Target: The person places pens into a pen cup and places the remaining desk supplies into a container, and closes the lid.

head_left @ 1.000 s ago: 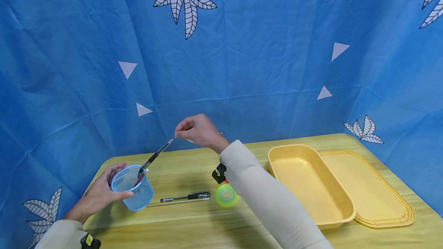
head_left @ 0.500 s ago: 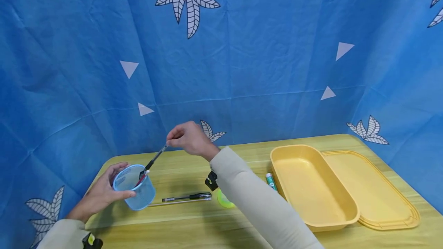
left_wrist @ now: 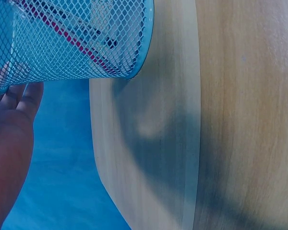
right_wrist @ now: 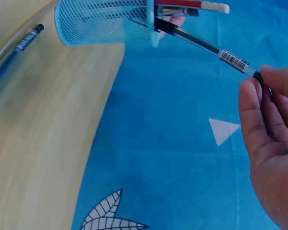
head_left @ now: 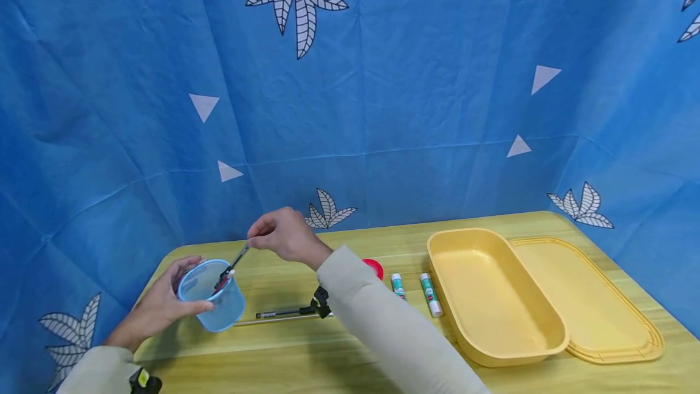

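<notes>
My left hand (head_left: 161,306) holds a light blue mesh pen cup (head_left: 223,314) tilted at the table's left side, thumb along its near side and fingers behind it. A red pencil with a white eraser (right_wrist: 215,6) leans out of the cup's mouth beside another dark item. Thumb and fingers of my right hand (head_left: 284,236) pinch the end of a clear-barrelled black pen (right_wrist: 201,43). Its black-capped part is inside the cup's rim, and the barrel slants up out of it. Through the mesh, the left wrist view shows the pencil's red shaft (left_wrist: 62,31).
Another black pen (head_left: 276,314) lies beside a thin long stick (head_left: 273,321) in front of the cup. Two glue sticks (head_left: 431,293) and a red round object (head_left: 374,268) lie near a yellow bin (head_left: 494,303). A yellow lid (head_left: 590,297) is to its right.
My right hand has moved down and left, and the pen has slid deeper into the cup. The left hand and cup stay nearly still. The glue sticks have come into view from behind the sleeve.
</notes>
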Tool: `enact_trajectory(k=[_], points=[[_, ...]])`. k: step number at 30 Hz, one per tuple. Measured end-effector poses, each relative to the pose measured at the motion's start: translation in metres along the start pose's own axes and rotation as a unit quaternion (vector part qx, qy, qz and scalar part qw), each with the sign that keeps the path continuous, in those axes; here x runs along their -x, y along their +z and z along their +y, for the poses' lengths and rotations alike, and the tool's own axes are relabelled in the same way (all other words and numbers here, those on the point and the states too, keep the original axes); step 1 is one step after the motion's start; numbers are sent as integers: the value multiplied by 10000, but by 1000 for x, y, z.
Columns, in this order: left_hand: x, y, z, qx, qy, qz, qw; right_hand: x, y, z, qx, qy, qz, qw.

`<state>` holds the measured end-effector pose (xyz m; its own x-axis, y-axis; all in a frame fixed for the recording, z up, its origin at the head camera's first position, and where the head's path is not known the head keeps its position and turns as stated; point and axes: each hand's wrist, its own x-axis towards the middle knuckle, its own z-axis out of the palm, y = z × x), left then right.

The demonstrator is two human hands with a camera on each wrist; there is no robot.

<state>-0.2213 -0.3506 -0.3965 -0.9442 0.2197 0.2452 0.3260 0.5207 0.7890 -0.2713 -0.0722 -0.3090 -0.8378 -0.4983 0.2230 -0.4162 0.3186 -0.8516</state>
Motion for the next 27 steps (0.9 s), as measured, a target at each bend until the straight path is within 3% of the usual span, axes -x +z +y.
enact_trajectory(k=[11,27], points=[[0,1,-3,-69,73,18,9999,4,3,11,14,108,-210,9997],[-1,-1,1,-151,-61,-57,9999,23,-30,41,-138,-72,-220,9996]])
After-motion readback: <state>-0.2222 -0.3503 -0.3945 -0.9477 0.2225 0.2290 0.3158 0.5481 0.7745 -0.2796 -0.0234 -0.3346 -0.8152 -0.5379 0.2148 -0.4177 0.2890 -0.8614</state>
